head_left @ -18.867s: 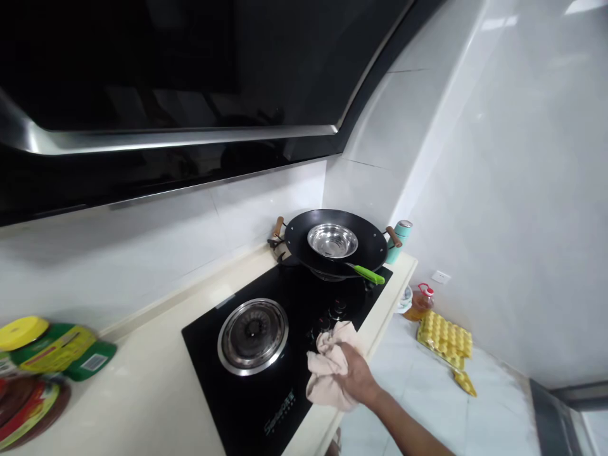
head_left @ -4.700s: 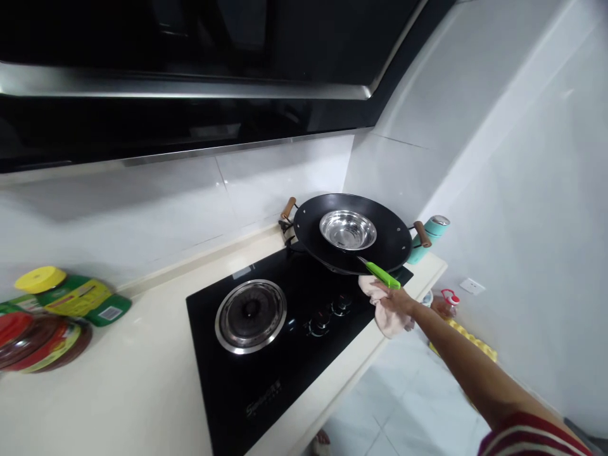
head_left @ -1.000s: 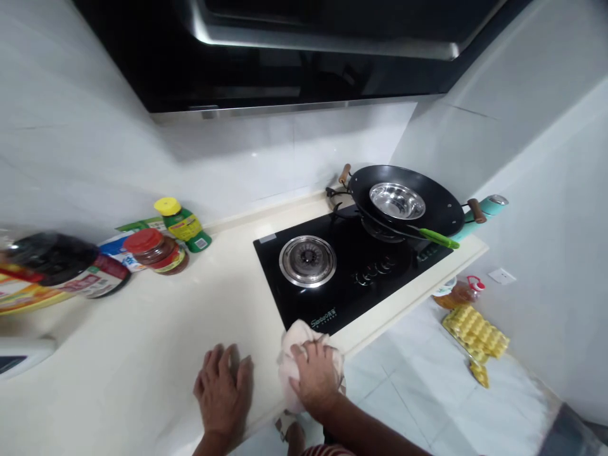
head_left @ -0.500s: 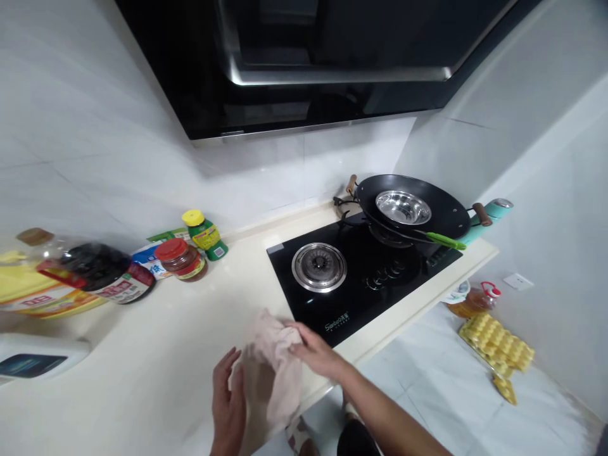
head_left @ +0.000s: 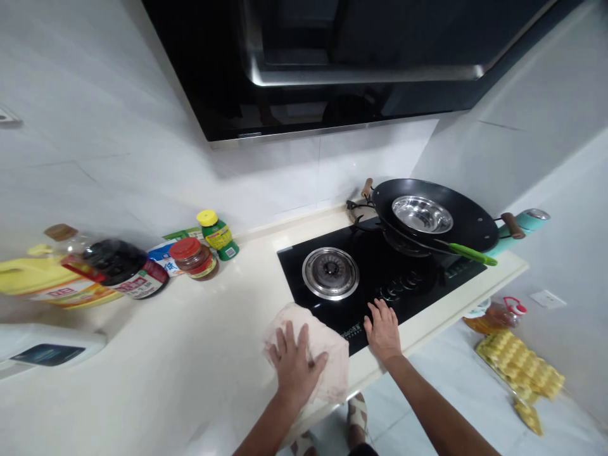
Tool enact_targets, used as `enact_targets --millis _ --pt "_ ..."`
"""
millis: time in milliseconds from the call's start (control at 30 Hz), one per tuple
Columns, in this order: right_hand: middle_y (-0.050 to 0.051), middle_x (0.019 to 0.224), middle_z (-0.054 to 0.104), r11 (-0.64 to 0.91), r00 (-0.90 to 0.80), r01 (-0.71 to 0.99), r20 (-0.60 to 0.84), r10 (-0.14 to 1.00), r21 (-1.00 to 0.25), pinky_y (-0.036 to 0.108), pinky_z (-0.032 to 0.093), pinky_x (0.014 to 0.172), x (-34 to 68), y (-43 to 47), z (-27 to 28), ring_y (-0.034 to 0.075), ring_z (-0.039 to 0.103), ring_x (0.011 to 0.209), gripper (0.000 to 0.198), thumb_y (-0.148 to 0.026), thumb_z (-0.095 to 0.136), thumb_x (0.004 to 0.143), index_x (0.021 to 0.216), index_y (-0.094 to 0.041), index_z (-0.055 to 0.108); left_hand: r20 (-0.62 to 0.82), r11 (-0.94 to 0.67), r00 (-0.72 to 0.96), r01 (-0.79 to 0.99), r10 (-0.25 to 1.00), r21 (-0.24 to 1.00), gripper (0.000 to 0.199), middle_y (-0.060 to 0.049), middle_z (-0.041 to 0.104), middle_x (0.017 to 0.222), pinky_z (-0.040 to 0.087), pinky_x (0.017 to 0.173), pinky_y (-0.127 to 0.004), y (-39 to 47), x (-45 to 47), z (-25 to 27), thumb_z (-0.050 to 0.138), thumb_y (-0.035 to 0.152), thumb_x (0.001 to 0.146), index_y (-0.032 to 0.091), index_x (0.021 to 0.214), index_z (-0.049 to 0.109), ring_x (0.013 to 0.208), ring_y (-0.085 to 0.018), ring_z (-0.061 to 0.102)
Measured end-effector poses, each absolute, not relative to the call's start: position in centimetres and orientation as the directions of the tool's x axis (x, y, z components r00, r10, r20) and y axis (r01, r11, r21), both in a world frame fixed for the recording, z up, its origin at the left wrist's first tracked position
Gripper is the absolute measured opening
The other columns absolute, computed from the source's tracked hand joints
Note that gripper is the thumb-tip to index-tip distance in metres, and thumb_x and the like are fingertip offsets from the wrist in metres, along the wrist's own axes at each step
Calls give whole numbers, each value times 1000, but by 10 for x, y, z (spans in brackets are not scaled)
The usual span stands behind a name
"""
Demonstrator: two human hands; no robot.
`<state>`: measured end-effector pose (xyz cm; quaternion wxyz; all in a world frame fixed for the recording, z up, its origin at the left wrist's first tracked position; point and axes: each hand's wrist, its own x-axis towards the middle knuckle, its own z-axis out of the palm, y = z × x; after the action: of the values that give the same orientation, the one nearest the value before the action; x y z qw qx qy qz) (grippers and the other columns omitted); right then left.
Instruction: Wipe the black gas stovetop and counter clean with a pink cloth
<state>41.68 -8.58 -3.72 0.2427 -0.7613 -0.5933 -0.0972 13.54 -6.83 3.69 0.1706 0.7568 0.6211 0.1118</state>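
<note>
A pale pink cloth (head_left: 332, 354) lies spread over the counter's front part and the near left corner of the black gas stove (head_left: 327, 310). My left hand (head_left: 297, 367) rests flat on top of it, fingers spread. On the stove's front edge, right of the cloth, my right hand (head_left: 382, 330) lies with its fingers stretched toward the knobs (head_left: 399, 285). It holds nothing. Behind both hands is the bare left burner (head_left: 331, 273).
A black wok (head_left: 463, 209) holding a steel bowl (head_left: 422, 214) and a green-handled utensil (head_left: 472, 254) sits on the right burner. Bottles, including a dark sauce bottle (head_left: 142, 282), and a red-lidded jar (head_left: 194, 258) line the left. The range hood (head_left: 308, 107) hangs above.
The cloth, bunched in my right hand before, now lies spread out under my left hand. My right hand has let go and moved right onto the stove's edge. The view has shifted left.
</note>
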Motion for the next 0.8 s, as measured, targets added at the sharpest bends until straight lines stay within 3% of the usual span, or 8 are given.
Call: enact_targets --millis 67,200,400,500,633,800 --pt "20 146 58 -191 266 959 434 861 -209 55 31 122 413 -86 -36 32 41 148 41 -29 39 104 135 -11 60 -108 -132 182 924 977 360 76 -18 27 173 24 119 -79 -64 155 38 63 57 88 31 156 44 158 -51 19" --pt "19 145 59 -208 264 962 423 867 -175 54 31 121 415 -87 -34 31 42 147 40 -30 39 105 135 -14 60 -85 -192 236 914 968 359 75 -21 23 173 22 120 -80 -50 184 39 58 56 90 25 157 42 158 -54 16" --pt "19 145 59 -212 258 965 420 870 -153 52 31 120 421 -89 -39 31 44 145 41 -33 37 105 134 -14 60 -76 -540 623 727 778 424 56 -8 39 169 28 126 -65 -48 218 44 41 52 99 30 148 54 157 -38 28" --pt "19 143 60 -205 248 968 432 867 -145 52 33 118 424 -89 -44 31 46 142 42 -33 35 105 132 -14 60 -77 -626 726 637 683 449 58 -3 35 171 26 130 -58 -52 239 46 37 53 99 32 152 48 160 -32 23" --pt "19 142 61 -194 240 970 447 862 -147 51 33 118 426 -88 -46 30 47 141 41 -31 35 104 131 -13 61 -120 -610 725 647 678 457 70 -3 22 176 21 130 -61 -40 238 44 47 67 92 38 156 43 162 -36 15" --pt "19 144 59 -193 249 967 436 865 -169 52 32 119 420 -89 -42 30 45 144 41 -31 37 103 132 -13 60 -182 -456 570 778 801 431 94 -8 14 177 15 126 -74 -1 193 36 54 85 77 40 158 38 161 -48 10"
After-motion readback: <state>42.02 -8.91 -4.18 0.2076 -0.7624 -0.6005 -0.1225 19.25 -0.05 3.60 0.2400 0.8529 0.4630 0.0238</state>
